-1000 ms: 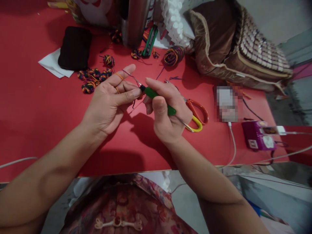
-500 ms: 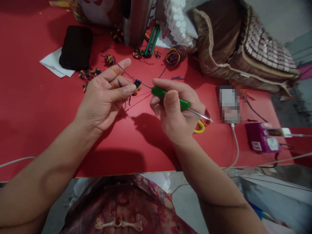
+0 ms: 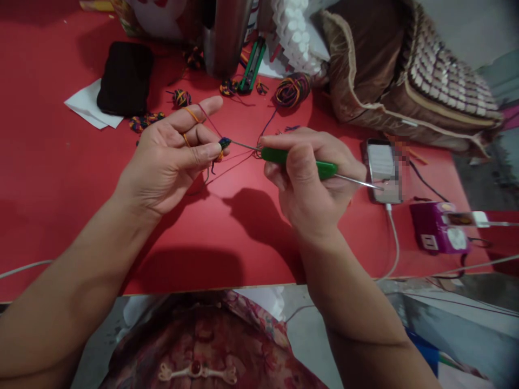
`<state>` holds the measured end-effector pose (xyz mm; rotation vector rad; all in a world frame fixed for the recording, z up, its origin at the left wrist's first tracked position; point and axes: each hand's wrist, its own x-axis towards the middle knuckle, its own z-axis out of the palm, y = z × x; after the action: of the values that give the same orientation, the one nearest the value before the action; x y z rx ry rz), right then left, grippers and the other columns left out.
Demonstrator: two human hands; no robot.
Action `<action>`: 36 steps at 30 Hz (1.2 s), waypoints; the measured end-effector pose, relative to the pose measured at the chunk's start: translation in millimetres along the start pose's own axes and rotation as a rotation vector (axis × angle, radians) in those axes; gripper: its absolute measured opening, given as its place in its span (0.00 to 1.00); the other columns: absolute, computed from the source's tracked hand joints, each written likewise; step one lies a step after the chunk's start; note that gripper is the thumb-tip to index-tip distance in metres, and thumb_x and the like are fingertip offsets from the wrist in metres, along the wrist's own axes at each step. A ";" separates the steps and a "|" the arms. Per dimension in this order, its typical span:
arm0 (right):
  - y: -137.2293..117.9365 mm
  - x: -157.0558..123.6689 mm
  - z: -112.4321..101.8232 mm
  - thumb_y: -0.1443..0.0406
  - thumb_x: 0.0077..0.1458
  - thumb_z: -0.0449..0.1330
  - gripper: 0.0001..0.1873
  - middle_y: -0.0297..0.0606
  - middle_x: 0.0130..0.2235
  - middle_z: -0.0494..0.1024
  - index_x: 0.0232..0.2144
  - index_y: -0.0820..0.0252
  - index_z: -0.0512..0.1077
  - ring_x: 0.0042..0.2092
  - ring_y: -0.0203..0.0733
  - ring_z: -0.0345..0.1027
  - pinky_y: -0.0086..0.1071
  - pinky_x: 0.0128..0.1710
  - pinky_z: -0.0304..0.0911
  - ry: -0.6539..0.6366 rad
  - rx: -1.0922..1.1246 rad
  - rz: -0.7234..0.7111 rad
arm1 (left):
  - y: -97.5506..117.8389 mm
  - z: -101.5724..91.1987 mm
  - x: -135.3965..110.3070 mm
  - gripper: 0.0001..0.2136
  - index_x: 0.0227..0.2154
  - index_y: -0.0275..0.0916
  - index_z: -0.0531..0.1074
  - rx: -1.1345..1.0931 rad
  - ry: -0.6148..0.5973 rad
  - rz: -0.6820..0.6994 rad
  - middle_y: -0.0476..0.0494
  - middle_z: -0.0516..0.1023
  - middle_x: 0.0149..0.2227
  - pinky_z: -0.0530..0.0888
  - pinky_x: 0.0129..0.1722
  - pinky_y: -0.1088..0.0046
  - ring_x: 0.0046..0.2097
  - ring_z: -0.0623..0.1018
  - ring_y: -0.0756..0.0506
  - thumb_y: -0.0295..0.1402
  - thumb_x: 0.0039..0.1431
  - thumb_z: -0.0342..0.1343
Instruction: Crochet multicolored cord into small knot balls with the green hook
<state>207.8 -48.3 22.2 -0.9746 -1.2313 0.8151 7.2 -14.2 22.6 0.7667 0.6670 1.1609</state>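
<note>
My right hand (image 3: 310, 181) is closed round a crochet hook (image 3: 300, 162) with a green handle; its metal tip points left into a small multicoloured crochet piece (image 3: 224, 143). My left hand (image 3: 174, 156) pinches that piece between thumb and middle finger, with the index finger stretched out and yarn looped over it. The yarn strand runs back to a multicoloured yarn ball (image 3: 291, 89) on the red table (image 3: 60, 183).
Finished crochet bits (image 3: 146, 120) and a black pouch (image 3: 125, 78) on white paper lie at the back left. A steel flask (image 3: 225, 35), a green cutter (image 3: 252, 65) and a brown beaded bag (image 3: 405, 75) stand behind. A phone (image 3: 383, 170) and a purple charger (image 3: 438, 233) lie right.
My right hand has drawn the hook to the right, away from the left hand, covering the scissors it lay beside. The crochet piece and a stretch of yarn now show between the hands.
</note>
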 end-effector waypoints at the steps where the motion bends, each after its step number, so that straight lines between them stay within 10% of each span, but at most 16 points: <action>1: -0.5 0.7 -0.7 0.45 0.65 0.73 0.13 0.35 0.29 0.80 0.34 0.40 0.90 0.27 0.40 0.69 0.41 0.32 0.75 0.005 -0.010 0.014 | 0.7 -1.2 0.2 0.24 0.49 0.39 0.86 0.010 -0.010 -0.007 0.50 0.84 0.29 0.78 0.33 0.71 0.32 0.80 0.48 0.22 0.47 0.82; 17: 7.9 7.6 -4.2 0.39 0.66 0.69 0.23 0.31 0.21 0.70 0.33 0.47 0.88 0.20 0.36 0.51 0.36 0.19 0.52 -0.071 0.191 0.214 | -2.9 2.3 -0.1 0.23 0.48 0.38 0.89 -0.002 -0.052 -0.051 0.49 0.81 0.30 0.80 0.37 0.72 0.32 0.80 0.49 0.21 0.47 0.80; 36: 24.8 -2.0 15.7 0.44 0.68 0.69 0.14 0.30 0.30 0.81 0.43 0.42 0.87 0.24 0.35 0.65 0.33 0.26 0.70 -0.101 0.376 0.291 | -16.9 12.4 -5.7 0.24 0.53 0.54 0.85 0.215 0.113 0.160 0.51 0.86 0.40 0.87 0.49 0.63 0.62 0.86 0.35 0.32 0.54 0.83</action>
<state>192.2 -38.2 -0.6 -0.8187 -0.9824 1.2871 24.7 -25.5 16.4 0.9553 0.8464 1.2986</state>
